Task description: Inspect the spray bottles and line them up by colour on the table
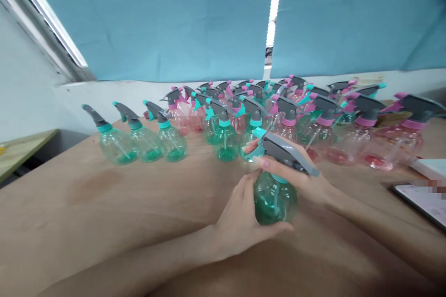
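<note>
A round green see-through spray bottle (277, 202) with a grey and teal trigger head is between my hands, above the near part of the wooden table. My left hand (244, 213) wraps around the left side and underside of its body, thumb along the bottom. My right hand (296, 171) grips the spray head from the right, with fingers by the teal trigger. The nozzle points to the upper left. A tube shows inside the bottle. Part of the right hand's grip is hidden behind the spray head.
Three green spray bottles (174, 144) stand in a row at the left. Many more, green and pink, crowd the table's back; a pink one (393, 148) stands far right. A phone (421, 202) lies at the right edge. Blue curtains (174, 23) hang behind the table (146, 213).
</note>
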Demonstrator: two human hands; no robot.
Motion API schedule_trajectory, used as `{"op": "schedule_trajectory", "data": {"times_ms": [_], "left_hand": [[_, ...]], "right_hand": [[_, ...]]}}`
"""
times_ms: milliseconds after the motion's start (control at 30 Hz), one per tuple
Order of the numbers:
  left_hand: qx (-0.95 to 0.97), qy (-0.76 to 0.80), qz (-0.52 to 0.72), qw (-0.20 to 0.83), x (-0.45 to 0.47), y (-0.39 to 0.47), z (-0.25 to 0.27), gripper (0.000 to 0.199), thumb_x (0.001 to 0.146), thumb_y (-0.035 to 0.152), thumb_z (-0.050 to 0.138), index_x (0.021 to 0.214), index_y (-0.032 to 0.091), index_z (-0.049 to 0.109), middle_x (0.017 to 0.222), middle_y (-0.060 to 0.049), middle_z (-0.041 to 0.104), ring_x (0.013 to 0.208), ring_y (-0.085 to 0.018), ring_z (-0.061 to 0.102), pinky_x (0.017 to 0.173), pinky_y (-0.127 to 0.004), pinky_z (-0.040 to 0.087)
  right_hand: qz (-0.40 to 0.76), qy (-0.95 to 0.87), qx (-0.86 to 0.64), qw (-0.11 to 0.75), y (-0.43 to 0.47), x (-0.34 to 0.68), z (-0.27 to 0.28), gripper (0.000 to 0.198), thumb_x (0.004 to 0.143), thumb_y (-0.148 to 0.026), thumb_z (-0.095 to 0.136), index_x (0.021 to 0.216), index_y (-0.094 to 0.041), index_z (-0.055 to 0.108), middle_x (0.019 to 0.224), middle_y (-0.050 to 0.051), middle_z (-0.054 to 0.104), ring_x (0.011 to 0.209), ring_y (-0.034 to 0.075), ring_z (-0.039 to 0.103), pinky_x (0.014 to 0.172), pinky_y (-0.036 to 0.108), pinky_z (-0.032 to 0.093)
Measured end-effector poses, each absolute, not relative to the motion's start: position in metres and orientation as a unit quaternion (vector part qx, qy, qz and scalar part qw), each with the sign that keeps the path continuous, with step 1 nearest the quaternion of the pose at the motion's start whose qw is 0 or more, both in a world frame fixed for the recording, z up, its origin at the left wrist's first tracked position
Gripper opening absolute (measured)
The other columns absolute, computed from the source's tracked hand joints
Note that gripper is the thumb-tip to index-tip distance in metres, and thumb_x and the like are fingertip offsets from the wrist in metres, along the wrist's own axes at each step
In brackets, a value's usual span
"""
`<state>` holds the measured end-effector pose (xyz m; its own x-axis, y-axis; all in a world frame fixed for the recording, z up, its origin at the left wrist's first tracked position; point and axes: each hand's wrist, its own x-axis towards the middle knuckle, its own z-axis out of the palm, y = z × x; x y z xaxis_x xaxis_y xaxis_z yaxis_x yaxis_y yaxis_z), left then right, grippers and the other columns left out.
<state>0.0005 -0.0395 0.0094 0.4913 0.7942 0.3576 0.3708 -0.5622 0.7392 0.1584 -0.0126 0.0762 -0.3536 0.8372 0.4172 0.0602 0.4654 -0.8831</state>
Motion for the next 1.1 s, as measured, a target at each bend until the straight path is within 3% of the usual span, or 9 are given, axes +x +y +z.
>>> {"op": "schedule_trajectory", "data": {"times_ms": [133, 267, 500, 700, 1100], "left_hand": [[0.828, 0.349, 0.332, 0.287, -0.002, -0.033, 0.007, 0.093, 0.07, 0.053, 0.079, 0.141, 0.024, 0.026, 0.14, -0.014, 0.041, 0.128, -0.035, 0.039, 0.103, -0.052, 0.036], [0.853, 0.374, 0.265, 0.249, -0.012, -0.026, 0.005, 0.098, 0.071, 0.064, 0.072, 0.144, 0.024, 0.021, 0.139, -0.015, 0.042, 0.123, -0.037, 0.044, 0.098, -0.055, 0.039], [0.896, 0.4, 0.137, 0.137, -0.03, -0.01, 0.009, 0.095, 0.08, 0.071, 0.055, 0.148, 0.017, 0.018, 0.143, -0.019, 0.038, 0.132, -0.039, 0.033, 0.106, -0.064, 0.019], [0.906, 0.393, 0.108, 0.114, -0.034, -0.007, 0.004, 0.085, 0.089, 0.069, 0.04, 0.15, 0.017, 0.013, 0.149, -0.019, 0.031, 0.138, -0.036, 0.025, 0.109, -0.062, 0.015], [0.906, 0.406, 0.085, 0.085, -0.033, -0.009, 0.0, 0.069, 0.092, 0.056, 0.047, 0.145, 0.015, 0.029, 0.149, -0.017, 0.035, 0.14, -0.03, 0.025, 0.112, -0.057, 0.019]], "right_hand": [[0.432, -0.711, -0.306, 0.463, -0.003, 0.16, 0.072, 0.023, 0.082, -0.043, 0.064, 0.096, -0.025, 0.061, 0.09, 0.0, 0.061, 0.073, 0.014, 0.053, 0.072, 0.032, 0.046], [0.426, -0.73, -0.294, 0.447, 0.005, 0.164, 0.07, 0.021, 0.085, -0.038, 0.062, 0.101, -0.025, 0.06, 0.096, 0.0, 0.064, 0.076, 0.013, 0.055, 0.073, 0.031, 0.046], [0.36, -0.745, -0.33, 0.455, 0.017, 0.171, 0.069, 0.018, 0.086, -0.036, 0.06, 0.1, -0.026, 0.057, 0.08, -0.003, 0.058, 0.066, 0.012, 0.052, 0.063, 0.029, 0.042], [0.343, -0.743, -0.332, 0.47, 0.021, 0.173, 0.068, 0.014, 0.087, -0.04, 0.058, 0.093, -0.027, 0.059, 0.074, -0.004, 0.056, 0.054, 0.011, 0.043, 0.058, 0.03, 0.038], [0.329, -0.737, -0.354, 0.472, 0.023, 0.189, 0.062, 0.023, 0.089, -0.047, 0.053, 0.089, -0.025, 0.062, 0.068, -0.001, 0.057, 0.063, 0.015, 0.055, 0.063, 0.031, 0.046]]}}
